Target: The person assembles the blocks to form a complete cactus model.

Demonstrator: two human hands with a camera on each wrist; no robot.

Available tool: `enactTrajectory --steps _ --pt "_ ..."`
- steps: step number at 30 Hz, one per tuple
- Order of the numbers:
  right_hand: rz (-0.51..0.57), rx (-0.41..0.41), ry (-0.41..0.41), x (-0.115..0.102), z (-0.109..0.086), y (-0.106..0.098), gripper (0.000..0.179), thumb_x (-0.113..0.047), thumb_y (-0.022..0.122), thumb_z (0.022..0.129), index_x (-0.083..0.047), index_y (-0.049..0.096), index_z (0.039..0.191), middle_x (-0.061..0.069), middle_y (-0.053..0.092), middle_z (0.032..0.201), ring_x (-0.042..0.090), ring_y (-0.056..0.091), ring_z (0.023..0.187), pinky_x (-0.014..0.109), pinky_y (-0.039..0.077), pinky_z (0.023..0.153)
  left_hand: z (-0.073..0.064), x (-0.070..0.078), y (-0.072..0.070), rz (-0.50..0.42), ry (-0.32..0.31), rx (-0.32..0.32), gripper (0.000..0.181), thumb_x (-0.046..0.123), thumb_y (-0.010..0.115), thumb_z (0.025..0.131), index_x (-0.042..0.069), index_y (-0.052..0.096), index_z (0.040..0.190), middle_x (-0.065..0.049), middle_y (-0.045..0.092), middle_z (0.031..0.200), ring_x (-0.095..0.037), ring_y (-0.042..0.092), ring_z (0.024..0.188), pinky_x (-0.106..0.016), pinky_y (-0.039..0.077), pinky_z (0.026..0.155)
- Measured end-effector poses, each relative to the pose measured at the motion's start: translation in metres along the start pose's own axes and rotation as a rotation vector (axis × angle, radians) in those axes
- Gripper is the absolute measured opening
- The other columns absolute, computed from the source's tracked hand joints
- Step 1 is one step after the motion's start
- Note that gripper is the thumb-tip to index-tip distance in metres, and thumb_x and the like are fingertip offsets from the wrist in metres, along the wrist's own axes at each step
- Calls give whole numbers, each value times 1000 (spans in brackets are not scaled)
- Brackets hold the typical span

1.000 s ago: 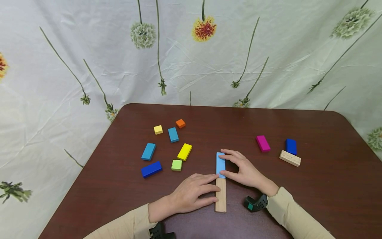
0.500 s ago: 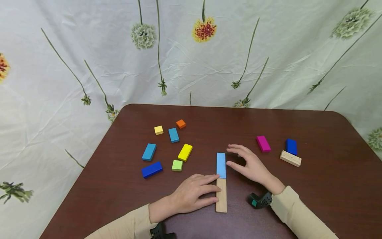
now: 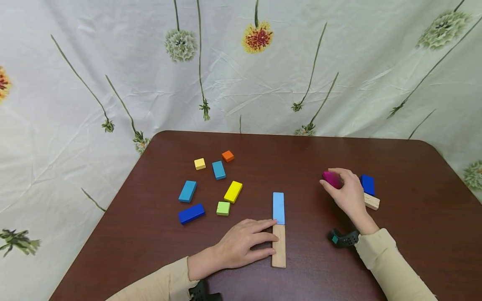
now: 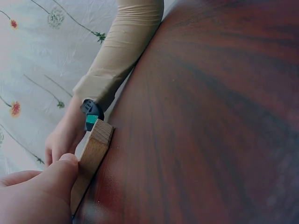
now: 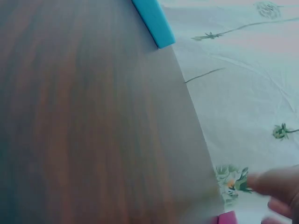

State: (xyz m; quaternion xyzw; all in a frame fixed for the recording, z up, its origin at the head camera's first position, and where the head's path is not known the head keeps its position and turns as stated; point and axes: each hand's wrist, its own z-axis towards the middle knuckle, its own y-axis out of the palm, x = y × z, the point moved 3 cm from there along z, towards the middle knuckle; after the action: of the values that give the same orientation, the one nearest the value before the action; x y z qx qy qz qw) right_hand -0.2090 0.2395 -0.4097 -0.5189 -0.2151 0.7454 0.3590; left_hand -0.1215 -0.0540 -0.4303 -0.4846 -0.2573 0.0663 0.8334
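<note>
A light blue block (image 3: pixel 278 207) and a natural wood block (image 3: pixel 279 255) lie end to end in one straight line on the dark wood table. My left hand (image 3: pixel 244 244) rests beside them, its spread, extended fingertips touching the left edge of the wood block near the joint. In the left wrist view the thumb (image 4: pixel 65 170) lies against that block's side. My right hand (image 3: pixel 348 194) is over a magenta block (image 3: pixel 331 179), thumb and index finger spread on either side. In the right wrist view the thumb (image 5: pixel 273 182) appears apart from the magenta block (image 5: pixel 227 218).
Right of the right hand lie a dark blue block (image 3: pixel 367 184) and another wood block (image 3: pixel 372 201), partly covered by that hand. At left are several loose blocks, including a yellow one (image 3: pixel 233 192), a green one (image 3: pixel 223 208) and a blue one (image 3: pixel 191 213).
My right hand has left the light blue block and moved right and away to the magenta block. My left hand and the two lined-up blocks stay in place.
</note>
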Motion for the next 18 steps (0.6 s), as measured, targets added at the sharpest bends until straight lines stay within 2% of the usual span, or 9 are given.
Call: enactTrajectory --steps 4,11,15,18 --pt "-48 0 46 7 -1 -1 48 -22 73 82 2 58 120 25 54 117 39 49 100 50 43 75 0 0 0 13 13 10 27 38 56 94 22 66 113 -2 50 137 -10 45 125 -31 42 93" --pt "-76 -60 107 10 -2 -2 47 -16 72 82 4 56 122 27 58 110 38 57 94 48 46 73 0 0 0 33 22 12 27 38 55 95 22 66 113 -2 51 136 -10 47 123 -29 42 93" --pt "-58 -88 93 8 -1 -1 44 -12 71 81 2 58 121 25 61 109 35 57 90 44 44 72 0 1 -1 33 19 12 27 38 55 95 22 66 112 -1 51 136 -9 47 123 -29 42 93" --pt "-31 -124 45 6 0 1 43 -8 69 81 0 59 121 24 61 112 35 55 94 43 43 75 0 0 -1 22 5 4 26 39 55 94 23 66 112 0 51 136 -7 46 123 -29 41 93"
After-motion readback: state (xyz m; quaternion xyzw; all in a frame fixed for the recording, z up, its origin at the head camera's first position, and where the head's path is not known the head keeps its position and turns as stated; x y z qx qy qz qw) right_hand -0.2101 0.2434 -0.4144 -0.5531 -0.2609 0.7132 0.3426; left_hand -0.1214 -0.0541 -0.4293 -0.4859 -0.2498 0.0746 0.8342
